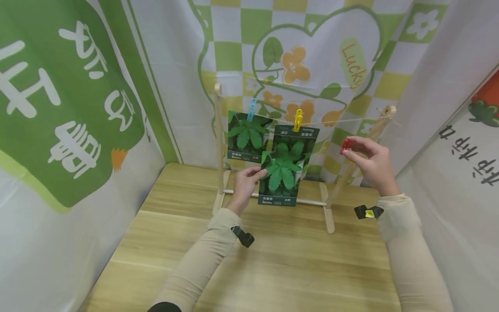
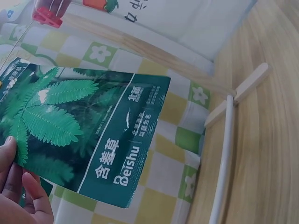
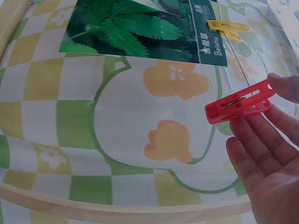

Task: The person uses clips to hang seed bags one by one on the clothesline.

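My left hand (image 1: 244, 185) pinches the left edge of a green seed packet (image 1: 281, 177) with a leaf picture; the lettering is at its lower end. In the head view this packet overlaps a second seed packet (image 1: 312, 136), which hangs from the string by a yellow clothespin (image 1: 298, 120). Off to the right, my right hand (image 1: 370, 160) pinches a red clothespin (image 1: 345, 146) between thumb and fingers. The right wrist view shows the red clothespin (image 3: 238, 102) beside the string, its nose pointing left. A third packet (image 1: 247, 136) hangs at left from a blue clothespin (image 1: 251, 109).
The string (image 1: 351, 121) runs between two wooden posts (image 1: 219, 138) on flat feet (image 1: 328, 216). A white rod (image 1: 312, 202) joins the feet low down. The stand is on a wood-grain table (image 1: 273, 268), with a patterned cloth (image 1: 226, 56) behind it.
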The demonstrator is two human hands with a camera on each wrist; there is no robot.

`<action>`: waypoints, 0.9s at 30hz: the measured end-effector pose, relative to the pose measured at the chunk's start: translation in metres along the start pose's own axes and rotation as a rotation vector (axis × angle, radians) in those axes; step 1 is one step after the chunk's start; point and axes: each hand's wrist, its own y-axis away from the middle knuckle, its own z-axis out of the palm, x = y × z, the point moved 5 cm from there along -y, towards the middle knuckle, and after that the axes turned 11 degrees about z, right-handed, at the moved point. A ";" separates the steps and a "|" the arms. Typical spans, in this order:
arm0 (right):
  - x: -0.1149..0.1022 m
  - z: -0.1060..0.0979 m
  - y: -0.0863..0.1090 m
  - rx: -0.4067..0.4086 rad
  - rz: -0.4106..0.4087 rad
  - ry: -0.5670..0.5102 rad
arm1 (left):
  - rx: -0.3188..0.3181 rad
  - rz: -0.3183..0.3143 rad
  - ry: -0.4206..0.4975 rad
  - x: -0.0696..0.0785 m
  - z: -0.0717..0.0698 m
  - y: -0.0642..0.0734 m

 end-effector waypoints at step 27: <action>-0.040 -0.015 -0.041 0.066 -0.110 0.015 | -0.071 -0.021 0.093 0.013 0.044 -0.011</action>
